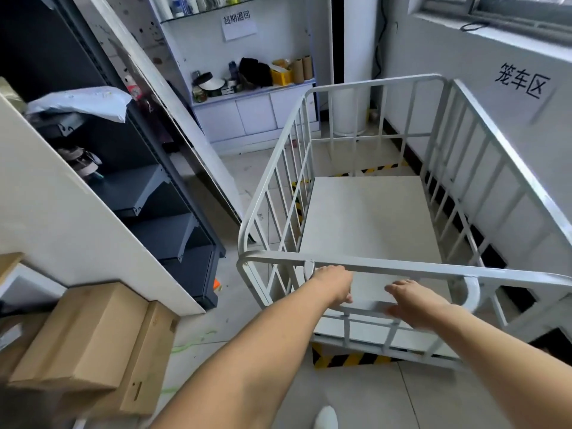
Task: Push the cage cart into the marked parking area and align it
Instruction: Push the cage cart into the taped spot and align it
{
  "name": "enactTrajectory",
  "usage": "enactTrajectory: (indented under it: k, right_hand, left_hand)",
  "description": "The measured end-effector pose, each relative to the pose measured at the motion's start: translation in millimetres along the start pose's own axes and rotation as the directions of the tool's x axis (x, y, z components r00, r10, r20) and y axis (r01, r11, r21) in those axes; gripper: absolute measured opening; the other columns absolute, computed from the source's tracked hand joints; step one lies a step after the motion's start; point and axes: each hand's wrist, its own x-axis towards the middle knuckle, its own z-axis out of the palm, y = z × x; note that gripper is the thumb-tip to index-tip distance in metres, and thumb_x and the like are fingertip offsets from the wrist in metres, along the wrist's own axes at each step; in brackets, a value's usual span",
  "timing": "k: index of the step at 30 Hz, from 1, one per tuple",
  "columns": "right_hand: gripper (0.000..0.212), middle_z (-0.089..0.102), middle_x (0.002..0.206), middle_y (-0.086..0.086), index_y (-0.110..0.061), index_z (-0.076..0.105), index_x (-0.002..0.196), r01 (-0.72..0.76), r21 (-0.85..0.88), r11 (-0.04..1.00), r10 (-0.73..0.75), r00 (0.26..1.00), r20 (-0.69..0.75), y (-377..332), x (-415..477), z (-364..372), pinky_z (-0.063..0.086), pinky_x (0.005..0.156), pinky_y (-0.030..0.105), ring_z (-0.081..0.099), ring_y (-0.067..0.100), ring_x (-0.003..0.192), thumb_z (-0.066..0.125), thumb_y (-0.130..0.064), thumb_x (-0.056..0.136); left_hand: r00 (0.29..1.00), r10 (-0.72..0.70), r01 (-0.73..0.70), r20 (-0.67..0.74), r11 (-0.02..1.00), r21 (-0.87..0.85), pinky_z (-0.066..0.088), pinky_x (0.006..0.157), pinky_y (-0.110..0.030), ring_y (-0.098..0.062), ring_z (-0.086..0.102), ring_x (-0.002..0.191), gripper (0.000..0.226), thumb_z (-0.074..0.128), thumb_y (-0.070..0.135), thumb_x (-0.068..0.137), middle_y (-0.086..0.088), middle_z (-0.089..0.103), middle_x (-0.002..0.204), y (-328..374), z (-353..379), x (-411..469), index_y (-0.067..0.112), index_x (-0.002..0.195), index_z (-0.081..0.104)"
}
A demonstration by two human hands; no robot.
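The cart [368, 218], a white cage with an empty deck, is seen standing beside the right wall, over black-and-yellow tape [346, 359] that shows under its near end and beyond its far end. Its near top rail is met by the left hand [332, 284] and right hand [413, 301], fingers loosely spread against it, neither clenched. Boxes [93, 342] are stacked at lower left, shelves [161, 212] behind them.

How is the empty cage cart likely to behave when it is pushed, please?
The cage cart probably moves lightly, as its floor is bare. Its welded bar frame looks stiff. Both hands, left and right, sit near the top rail, so it might swerve somewhat.
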Motion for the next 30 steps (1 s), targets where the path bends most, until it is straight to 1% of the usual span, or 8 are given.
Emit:
enactTrajectory:
  k: [4,7,11,13,17,20,25,30]
  right_hand:
    - [0.040,0.055,0.131,0.010,-0.009,0.053,0.127,-0.019,0.025,1.000,0.018,1.000,0.024,5.0,3.6,5.4,0.044,0.101,0.035,0.050,0.027,0.123,0.052,-0.033,0.095]
    - [0.033,0.059,0.118,0.011,-0.009,0.056,0.113,-0.026,0.037,0.999,0.023,0.998,0.059,8.2,4.1,11.7,0.047,0.089,0.036,0.056,0.030,0.111,0.053,-0.035,0.094]
    - [0.024,0.062,0.114,0.014,-0.011,0.054,0.106,-0.038,0.014,0.999,0.036,0.995,0.098,10.1,5.1,22.0,0.048,0.085,0.037,0.061,0.031,0.106,0.050,-0.032,0.096]
    - [0.029,0.063,0.111,0.014,-0.011,0.054,0.109,-0.053,0.027,0.998,0.051,0.995,0.088,9.6,5.1,24.3,0.049,0.081,0.038,0.062,0.032,0.102,0.049,-0.036,0.095]
    - [0.031,0.063,0.105,0.011,-0.011,0.058,0.109,-0.092,0.054,0.994,0.090,0.995,0.049,10.8,6.0,24.2,0.050,0.080,0.037,0.062,0.031,0.100,0.051,-0.037,0.095]
    - [0.025,0.060,0.093,0.010,-0.012,0.060,0.105,-0.100,0.037,0.994,0.098,0.994,0.038,13.7,7.0,24.0,0.049,0.076,0.035,0.064,0.030,0.099,0.053,-0.034,0.095]
    - [0.027,0.064,0.107,0.012,-0.010,0.059,0.109,-0.109,0.038,0.993,0.108,0.994,0.020,15.0,6.6,25.5,0.044,0.072,0.033,0.062,0.031,0.100,0.054,-0.033,0.095]
    - [0.026,0.064,0.104,0.011,-0.011,0.061,0.108,-0.110,0.062,0.992,0.109,0.994,0.014,13.3,5.3,25.6,0.045,0.072,0.033,0.062,0.031,0.098,0.055,-0.033,0.095]
  left_hand:
    - [1.000,-0.015,0.015,0.017,0.999,-0.040,0.047,0.085,-0.036,-0.034,0.056,0.120,0.039,0.061,0.029,0.092,-0.014,0.058,0.130,1.4,4.0,6.5,0.007,0.124,0.058]
    - [0.999,-0.018,0.020,0.036,0.998,-0.060,0.046,0.093,-0.038,-0.033,0.054,0.122,0.043,0.059,0.031,0.093,-0.012,0.057,0.133,1.5,12.4,9.7,0.008,0.129,0.056]
    - [0.999,-0.019,0.024,0.044,0.993,-0.113,0.046,0.099,-0.039,-0.032,0.055,0.122,0.043,0.059,0.033,0.093,-0.010,0.059,0.133,0.0,22.1,14.2,0.010,0.130,0.056]
    - [0.998,-0.002,0.012,0.068,0.989,-0.145,0.047,0.095,-0.037,-0.031,0.057,0.117,0.042,0.061,0.037,0.091,-0.010,0.063,0.125,-1.2,25.3,16.1,0.010,0.124,0.061]
    - [0.996,0.005,0.012,0.087,0.983,-0.184,0.045,0.076,-0.031,-0.032,0.064,0.098,0.030,0.064,0.035,0.089,-0.010,0.069,0.094,-1.0,33.2,21.3,0.006,0.094,0.069]
    - [0.996,0.001,0.015,0.086,0.982,-0.188,0.044,0.073,-0.031,-0.030,0.063,0.091,0.029,0.066,0.033,0.089,-0.008,0.066,0.085,-0.5,33.0,23.9,0.005,0.090,0.070]
    - [0.993,0.006,0.012,0.121,0.988,-0.155,0.046,0.072,-0.030,-0.030,0.061,0.086,0.026,0.068,0.035,0.087,-0.011,0.067,0.085,0.9,28.9,29.7,0.009,0.081,0.067]
    - [0.993,0.005,0.012,0.114,0.990,-0.142,0.040,0.065,-0.028,-0.028,0.052,0.074,0.030,0.068,0.034,0.086,-0.007,0.052,0.067,2.6,27.8,29.5,0.009,0.072,0.060]
